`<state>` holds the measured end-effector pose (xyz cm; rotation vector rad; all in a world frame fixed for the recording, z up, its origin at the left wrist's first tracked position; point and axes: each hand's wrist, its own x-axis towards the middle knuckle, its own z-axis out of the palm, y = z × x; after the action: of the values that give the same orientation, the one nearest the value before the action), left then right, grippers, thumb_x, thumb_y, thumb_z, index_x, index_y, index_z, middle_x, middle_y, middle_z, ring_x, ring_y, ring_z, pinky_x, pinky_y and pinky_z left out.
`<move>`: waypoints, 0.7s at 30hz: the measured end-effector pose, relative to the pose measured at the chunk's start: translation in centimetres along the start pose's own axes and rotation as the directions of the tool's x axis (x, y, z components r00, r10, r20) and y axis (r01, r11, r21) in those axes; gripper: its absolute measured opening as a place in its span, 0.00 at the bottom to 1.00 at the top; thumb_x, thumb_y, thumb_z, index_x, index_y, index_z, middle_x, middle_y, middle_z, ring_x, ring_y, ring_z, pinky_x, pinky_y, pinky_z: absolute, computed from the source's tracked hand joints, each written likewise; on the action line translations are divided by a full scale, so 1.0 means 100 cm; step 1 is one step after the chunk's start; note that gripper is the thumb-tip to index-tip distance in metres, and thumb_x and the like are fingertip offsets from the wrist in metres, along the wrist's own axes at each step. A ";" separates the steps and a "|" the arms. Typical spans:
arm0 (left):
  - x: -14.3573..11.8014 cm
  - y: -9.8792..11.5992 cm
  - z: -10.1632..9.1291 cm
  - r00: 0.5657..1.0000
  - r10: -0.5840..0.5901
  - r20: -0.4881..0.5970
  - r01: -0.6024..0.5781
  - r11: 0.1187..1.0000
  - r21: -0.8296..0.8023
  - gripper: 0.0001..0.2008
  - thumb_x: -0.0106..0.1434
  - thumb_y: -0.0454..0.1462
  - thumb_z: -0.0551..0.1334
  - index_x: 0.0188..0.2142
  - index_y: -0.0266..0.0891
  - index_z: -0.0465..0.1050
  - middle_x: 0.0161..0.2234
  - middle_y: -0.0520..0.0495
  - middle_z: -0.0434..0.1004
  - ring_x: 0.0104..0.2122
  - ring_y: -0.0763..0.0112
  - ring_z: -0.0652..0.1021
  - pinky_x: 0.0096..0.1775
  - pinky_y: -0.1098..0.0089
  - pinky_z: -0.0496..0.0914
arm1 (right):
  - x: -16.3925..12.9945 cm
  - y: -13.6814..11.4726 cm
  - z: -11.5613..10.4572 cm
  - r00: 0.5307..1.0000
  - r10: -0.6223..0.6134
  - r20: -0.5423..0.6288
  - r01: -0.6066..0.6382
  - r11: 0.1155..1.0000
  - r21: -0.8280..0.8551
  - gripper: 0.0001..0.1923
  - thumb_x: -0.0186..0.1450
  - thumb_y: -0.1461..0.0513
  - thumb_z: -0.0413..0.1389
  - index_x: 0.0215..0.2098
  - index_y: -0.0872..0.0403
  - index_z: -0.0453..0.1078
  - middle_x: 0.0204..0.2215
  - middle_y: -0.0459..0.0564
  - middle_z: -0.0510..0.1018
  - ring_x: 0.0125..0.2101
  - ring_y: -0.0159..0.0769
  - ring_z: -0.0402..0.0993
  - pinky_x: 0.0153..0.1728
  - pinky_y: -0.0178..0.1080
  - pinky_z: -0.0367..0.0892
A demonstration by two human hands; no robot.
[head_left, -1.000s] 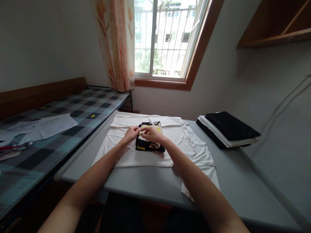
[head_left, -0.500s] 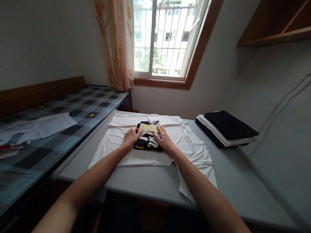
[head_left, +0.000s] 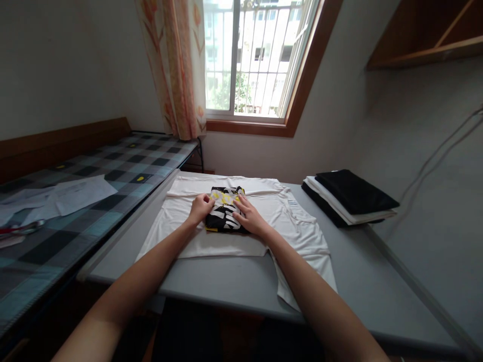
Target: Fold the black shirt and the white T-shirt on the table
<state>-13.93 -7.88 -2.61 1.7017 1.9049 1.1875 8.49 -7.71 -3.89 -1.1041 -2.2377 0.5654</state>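
Note:
A small folded black garment point(head_left: 222, 221) with white and yellow print lies on a spread-out white T-shirt point(head_left: 226, 248). At its left edge, my left hand point(head_left: 199, 207) is closed, thumb and fingers pinching the cloth. My right hand point(head_left: 250, 216) rests on the right side of the bundle, palm down, with its fingers stretched out and somewhat apart. The white T-shirt lies flat and a little wrinkled beneath both hands, its sleeve toward the table's near edge.
The grey table point(head_left: 222, 281) carries a stack of folded black and white clothes point(head_left: 354, 193) at the right, near the wall. Left of the table is a bed with a checked cover point(head_left: 151, 160) and loose papers point(head_left: 75, 197). A curtain point(head_left: 181, 75) hangs beside the window.
My left hand has shifted slightly left and drawn its fingers into a pinch at the garment's edge. My right hand's fingers have slid a little across the print. The view has shifted slightly.

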 end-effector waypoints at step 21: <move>-0.022 0.022 0.004 0.856 0.481 0.193 -0.508 0.852 0.130 0.21 0.67 0.39 0.52 0.58 0.38 0.68 0.61 0.40 0.67 0.62 0.61 0.65 0.63 0.59 0.59 | -0.010 -0.019 -0.002 0.998 -0.017 0.068 0.024 0.993 -0.116 0.36 0.68 0.46 0.49 0.69 0.54 0.56 0.69 0.58 0.51 0.70 0.49 0.40 0.66 0.55 0.44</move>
<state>-11.66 -9.91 -1.83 2.4106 1.5588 1.0252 8.03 -9.58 -2.89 -1.1336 -2.3637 0.4745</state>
